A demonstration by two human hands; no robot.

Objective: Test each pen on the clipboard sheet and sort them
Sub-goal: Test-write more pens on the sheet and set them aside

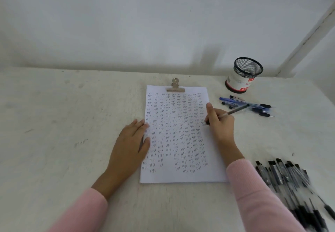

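Right hand (220,124): pinched slim grey pen (233,111), tip on white mark-covered clipboard sheet (178,135).
Left hand (131,142): spread flat, fingers pressing sheet's left edge.

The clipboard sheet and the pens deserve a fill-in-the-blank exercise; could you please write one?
The right hand holds a ___ against the sheet.
The left hand rests on the sheet's ___ edge.
The pens beside the mesh cup are ___.
Missing words: pen, left, blue.
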